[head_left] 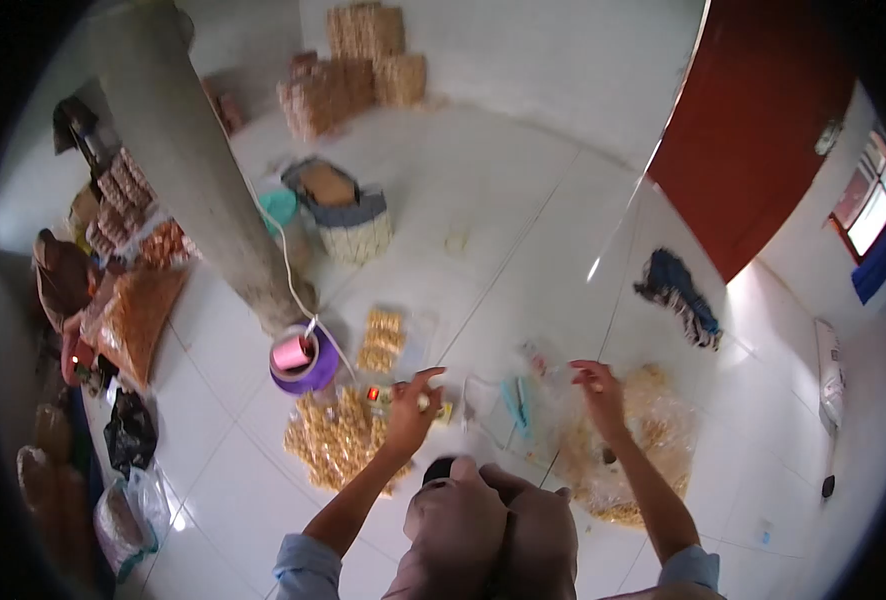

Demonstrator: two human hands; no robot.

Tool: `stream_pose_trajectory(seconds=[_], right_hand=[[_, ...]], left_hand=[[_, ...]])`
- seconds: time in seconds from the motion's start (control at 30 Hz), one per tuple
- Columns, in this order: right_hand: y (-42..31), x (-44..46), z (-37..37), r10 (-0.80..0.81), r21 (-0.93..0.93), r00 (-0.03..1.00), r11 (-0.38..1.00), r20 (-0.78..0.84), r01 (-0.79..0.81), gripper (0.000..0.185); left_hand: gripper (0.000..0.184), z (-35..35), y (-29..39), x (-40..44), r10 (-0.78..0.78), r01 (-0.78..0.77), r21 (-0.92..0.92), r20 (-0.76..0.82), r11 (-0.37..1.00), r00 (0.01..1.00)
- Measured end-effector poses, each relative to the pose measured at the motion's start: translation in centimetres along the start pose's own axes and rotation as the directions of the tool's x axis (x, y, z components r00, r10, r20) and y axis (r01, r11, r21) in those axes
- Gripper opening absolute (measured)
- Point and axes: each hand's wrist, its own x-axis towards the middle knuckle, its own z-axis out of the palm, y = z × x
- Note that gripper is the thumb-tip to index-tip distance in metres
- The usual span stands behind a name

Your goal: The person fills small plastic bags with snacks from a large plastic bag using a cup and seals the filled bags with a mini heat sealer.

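My left hand [415,408] is raised with its fingers curled round a small pale piece, beside a power strip with a glowing red switch [374,394]. Packed snack bags [338,440] lie in a heap left of it, with a flat pack [381,338] beyond. My right hand [597,388] has its fingers bent and spread, and nothing shows between them. It is over the edge of a clear plastic bag of loose snacks [653,440]. Between my hands a turquoise tool [516,405] lies on the floor.
A purple basin [308,368] with a pink spool stands by a concrete pillar [198,170]. A cord runs down beside it. Behind is a patterned container [355,228]. Another person [63,280] is at the far left near an orange-filled bag [138,318]. Dark cloth [681,295] lies right.
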Motion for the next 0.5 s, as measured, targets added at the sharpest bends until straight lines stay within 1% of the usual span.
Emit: stream_pose_trajectory(seconds=[0.03, 0.07, 0.1, 0.13, 0.17, 0.2, 0.23, 0.27, 0.3, 0.33, 0.4, 0.43, 0.47, 0.5], right_hand=[[-1.9, 0.4, -3.3, -0.105, -0.076, 0.992, 0.992, -0.075, 0.099, 0.018], [-5.8, 0.2, -6.6, -0.193, -0.116, 0.967, 0.978, -0.168, 0.175, 0.021], [-8.8, -0.1, -10.2, -0.386, -0.282, 0.894, 0.905, -0.23, 0.318, 0.02], [-11.7, -0.7, -13.4, -0.426, -0.166, 0.848, 0.905, -0.315, 0.393, 0.014], [-17.5, -2.8, -15.4, -0.396, 0.009, 0.826, 0.9, -0.402, 0.436, 0.006], [-20.9, -4.2, -18.0, -0.425, 0.038, 0.753, 0.859, -0.503, 0.51, 0.018], [-24.6, -6.1, -20.0, -0.531, -0.281, 0.626, 0.843, -0.571, 0.459, 0.025], [-27.4, -7.8, -22.0, -0.675, -0.425, 0.478, 0.731, -0.562, 0.533, 0.027], [-29.9, -9.8, -23.5, -0.741, -0.605, 0.341, 0.67, -0.579, 0.43, 0.031], [-31.5, -11.6, -25.9, -0.835, -0.644, 0.269, 0.543, -0.48, 0.538, 0.043], [-36.8, -16.0, -26.4, -0.891, -0.653, 0.255, 0.45, -0.377, 0.609, 0.05], [-39.8, -17.0, -24.8, -0.934, -0.581, 0.098, 0.293, -0.343, 0.759, 0.055], [-42.5, -17.7, -23.1, -0.943, -0.493, -0.068, 0.108, -0.325, 0.863, 0.059], [-43.7, -18.3, -22.6, -0.946, -0.425, -0.163, -0.029, -0.281, 0.905, 0.063]], left_hand=[[0.027, -2.0, 2.2, 0.3, 0.028, -0.031, -0.039, -0.08, 0.999, 0.996], [0.025, -3.9, 4.5, 0.4, 0.048, -0.061, -0.079, -0.159, 0.995, 0.986], [0.025, -5.7, 7.6, 0.2, 0.094, -0.109, -0.079, -0.177, 0.991, 0.98], [0.023, -7.3, 10.6, -0.3, 0.097, -0.135, -0.122, -0.271, 0.983, 0.958], [0.021, -8.5, 12.8, -0.9, 0.091, -0.159, -0.165, -0.358, 0.973, 0.929], [0.021, -9.0, 14.3, -1.6, 0.123, -0.193, -0.162, -0.367, 0.968, 0.922], [0.019, -9.0, 15.1, -2.7, 0.129, -0.21, -0.175, -0.384, 0.962, 0.914], [0.018, -8.8, 15.6, -3.9, 0.133, -0.223, -0.189, -0.397, 0.956, 0.908], [0.017, -8.2, 15.8, -5.1, 0.111, -0.195, -0.239, -0.323, 0.951, 0.94], [0.016, -7.3, 15.8, -6.4, 0.088, -0.157, -0.283, -0.242, 0.946, 0.966], [0.015, -5.6, 15.4, -8.5, 0.203, -0.213, -0.185, -0.07, 0.959, 0.977], [0.016, -5.1, 17.0, -9.4, 0.134, -0.127, -0.229, 0.014, 0.965, 0.991], [0.017, -4.7, 18.6, -10.4, 0.064, -0.035, -0.263, 0.101, 0.964, 0.993], [0.017, -4.1, 18.9, -10.8, 0.074, -0.043, -0.26, 0.109, 0.965, 0.991]])
